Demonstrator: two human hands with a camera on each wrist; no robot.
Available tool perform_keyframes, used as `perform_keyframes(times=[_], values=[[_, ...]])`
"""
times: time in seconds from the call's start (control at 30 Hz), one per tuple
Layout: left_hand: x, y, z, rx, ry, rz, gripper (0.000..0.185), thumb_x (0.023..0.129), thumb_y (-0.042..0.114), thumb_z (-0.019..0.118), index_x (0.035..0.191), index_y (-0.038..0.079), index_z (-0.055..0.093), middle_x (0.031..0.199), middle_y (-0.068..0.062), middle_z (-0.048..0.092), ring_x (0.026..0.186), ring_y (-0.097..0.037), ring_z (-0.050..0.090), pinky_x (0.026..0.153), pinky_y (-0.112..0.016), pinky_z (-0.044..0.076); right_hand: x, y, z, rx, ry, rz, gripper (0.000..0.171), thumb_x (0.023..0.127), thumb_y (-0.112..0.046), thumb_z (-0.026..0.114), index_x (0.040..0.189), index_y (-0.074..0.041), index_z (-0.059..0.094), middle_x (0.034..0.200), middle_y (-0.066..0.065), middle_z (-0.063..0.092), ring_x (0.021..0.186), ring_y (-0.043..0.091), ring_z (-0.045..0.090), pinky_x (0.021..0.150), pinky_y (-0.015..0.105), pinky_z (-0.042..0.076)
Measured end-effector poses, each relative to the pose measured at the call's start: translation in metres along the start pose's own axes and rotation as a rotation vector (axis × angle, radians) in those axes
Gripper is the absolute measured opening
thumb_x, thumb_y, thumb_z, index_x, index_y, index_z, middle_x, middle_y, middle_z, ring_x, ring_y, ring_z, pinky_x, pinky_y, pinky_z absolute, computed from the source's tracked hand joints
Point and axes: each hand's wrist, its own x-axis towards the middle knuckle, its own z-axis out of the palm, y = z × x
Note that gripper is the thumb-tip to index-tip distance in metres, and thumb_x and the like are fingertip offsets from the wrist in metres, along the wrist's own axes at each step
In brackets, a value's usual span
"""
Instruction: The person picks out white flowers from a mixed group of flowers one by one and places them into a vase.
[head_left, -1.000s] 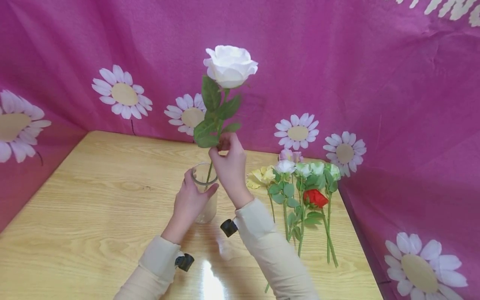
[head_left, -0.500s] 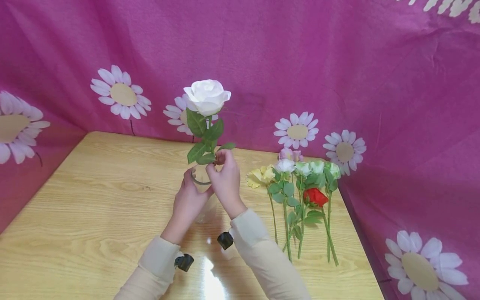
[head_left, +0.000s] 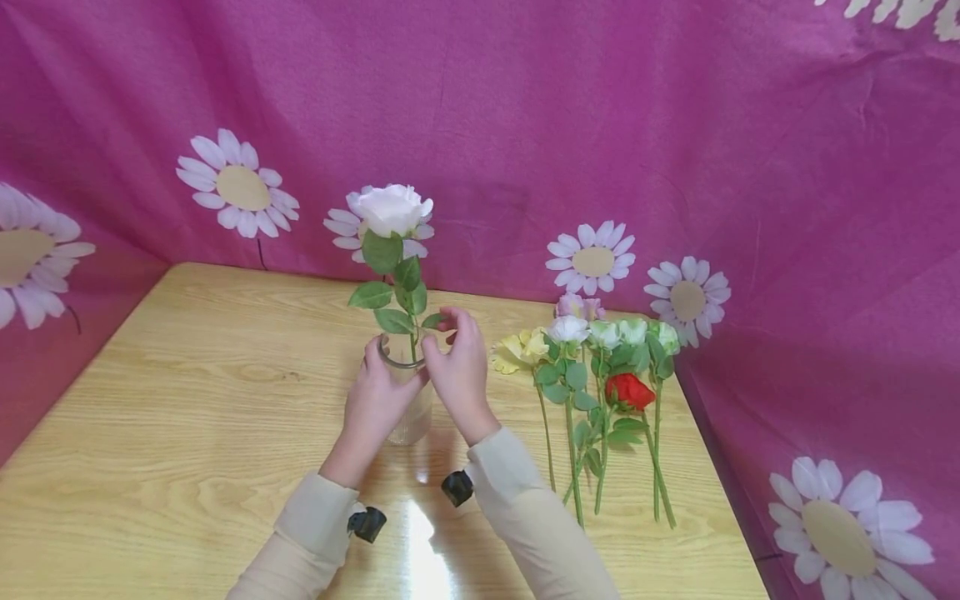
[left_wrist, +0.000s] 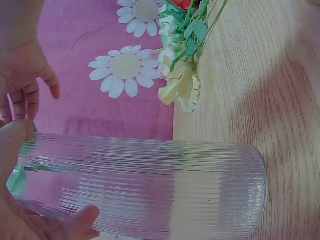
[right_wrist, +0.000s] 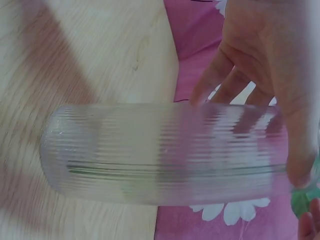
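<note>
My left hand (head_left: 378,396) grips a clear ribbed glass vase (head_left: 411,423) near its rim, thumb and fingers on opposite sides. The vase stands upright on the table. A white rose (head_left: 392,210) with green leaves (head_left: 382,252) rises from it, and its stem (right_wrist: 175,171) shows through the glass in the right wrist view, reaching near the bottom. My right hand (head_left: 459,371) is beside the right of the rim, next to a low leaf. In the left wrist view, the right hand (left_wrist: 25,75) has loose fingers with nothing seen between them.
Several flowers lie at the right of the wooden table (head_left: 225,417): a yellow flower (head_left: 521,350), a red rose (head_left: 630,392), a white one (head_left: 568,329), pale green ones and a pink one. A magenta cloth (head_left: 487,125) with printed daisies hangs behind and beside the table.
The white rose has come down and left, its stem sinking into the vase. My right hand has lowered with it and let go of the stem. The left hand stays on the vase.
</note>
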Motion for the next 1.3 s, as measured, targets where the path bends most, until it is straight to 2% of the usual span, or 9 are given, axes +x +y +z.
perform_keyframes(times=[0.27, 0.6, 0.8, 0.97, 1.3], values=[[0.001, 0.000, 0.000, -0.010, -0.002, -0.001, 0.086, 0.076, 0.047, 0.064, 0.135, 0.000, 0.023, 0.127, -0.026, 0.042, 0.106, -0.043, 0.048, 0.082, -0.053, 0.040, 0.001, 0.009, -0.005, -0.002, -0.001, 0.018, 0.032, 0.078, -0.006, 0.055, 0.110, -0.003, 0.053, 0.089, 0.008, 0.055, 0.076, 0.022, 0.051, 0.063, 0.029, 0.041], [0.001, 0.001, 0.000, 0.001, 0.003, -0.005, 0.084, 0.076, 0.048, 0.063, 0.134, 0.001, 0.024, 0.125, -0.025, 0.044, 0.106, -0.043, 0.048, 0.081, -0.053, 0.041, 0.005, 0.022, -0.012, -0.027, 0.036, 0.111, 0.042, 0.077, -0.009, 0.055, 0.118, -0.006, 0.048, 0.085, 0.002, 0.056, 0.074, 0.021, 0.054, 0.058, 0.030, 0.042], [0.000, 0.001, 0.000, -0.004, 0.006, 0.003, 0.083, 0.076, 0.047, 0.064, 0.133, 0.001, 0.025, 0.124, -0.026, 0.045, 0.105, -0.043, 0.049, 0.081, -0.053, 0.041, 0.005, 0.033, -0.018, -0.028, 0.034, 0.128, 0.040, 0.076, -0.005, 0.055, 0.116, -0.003, 0.049, 0.082, 0.005, 0.057, 0.075, 0.027, 0.055, 0.059, 0.030, 0.043], [-0.001, 0.001, 0.000, -0.005, 0.003, 0.003, 0.084, 0.076, 0.048, 0.064, 0.133, 0.000, 0.025, 0.124, -0.026, 0.045, 0.105, -0.043, 0.048, 0.081, -0.053, 0.041, 0.005, 0.042, -0.024, -0.039, 0.039, 0.134, 0.037, 0.076, -0.003, 0.054, 0.113, -0.002, 0.051, 0.082, 0.007, 0.057, 0.071, 0.023, 0.054, 0.059, 0.030, 0.043], [-0.001, 0.000, 0.000, 0.002, -0.005, 0.007, 0.085, 0.077, 0.049, 0.062, 0.134, 0.000, 0.023, 0.125, -0.027, 0.044, 0.106, -0.044, 0.048, 0.080, -0.053, 0.041, 0.005, 0.064, -0.037, -0.038, 0.033, 0.184, 0.033, 0.076, -0.003, 0.053, 0.109, 0.000, 0.053, 0.087, 0.013, 0.055, 0.073, 0.026, 0.052, 0.063, 0.031, 0.042]])
